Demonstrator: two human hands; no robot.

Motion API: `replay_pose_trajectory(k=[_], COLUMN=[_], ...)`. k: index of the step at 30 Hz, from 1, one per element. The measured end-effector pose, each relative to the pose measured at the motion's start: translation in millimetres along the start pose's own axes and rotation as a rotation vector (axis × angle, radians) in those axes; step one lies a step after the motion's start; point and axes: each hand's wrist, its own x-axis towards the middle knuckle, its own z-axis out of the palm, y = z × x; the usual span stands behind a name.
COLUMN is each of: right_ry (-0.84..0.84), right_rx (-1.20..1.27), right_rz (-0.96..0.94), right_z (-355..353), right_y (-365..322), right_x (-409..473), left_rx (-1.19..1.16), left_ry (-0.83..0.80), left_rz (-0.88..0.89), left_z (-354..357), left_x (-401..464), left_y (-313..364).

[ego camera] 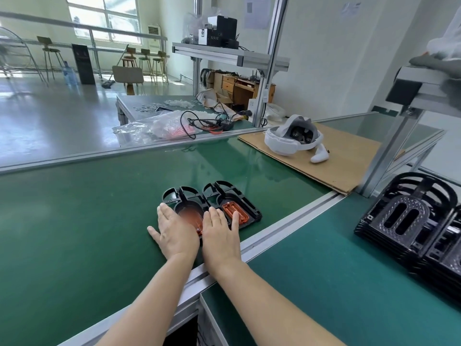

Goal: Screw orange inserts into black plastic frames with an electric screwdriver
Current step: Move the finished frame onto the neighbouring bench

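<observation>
No text is showing clearly enough to be read anywhere in the scene. A black-and-white box (202,36) on the upper shelf (224,54) is carrying marks too small and blurred to make out, two paper sheets (255,12) on the wall are displaying print that stays illegible, and a dark standing sign (83,63) on the floor is bearing faint lettering that cannot be deciphered.
</observation>
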Motion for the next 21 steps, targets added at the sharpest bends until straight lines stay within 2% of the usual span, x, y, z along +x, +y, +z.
replay_pose_trajectory(k=[9,16,21], right_ry=[-0.01,0.002,-0.037], right_rx=[-0.034,0.073,0.107], right_rz=[0.017,0.102,0.084], right_z=[-6,-2,-5], right_y=[17,23,26], right_x=[8,10,10], left_rx=[0.126,0.299,0.416], left_ry=[-0.03,-0.109,-0.115], left_rz=[-0.018,0.15,0.185], left_z=[8,15,14], left_x=[1,0,0], left_y=[6,5,4])
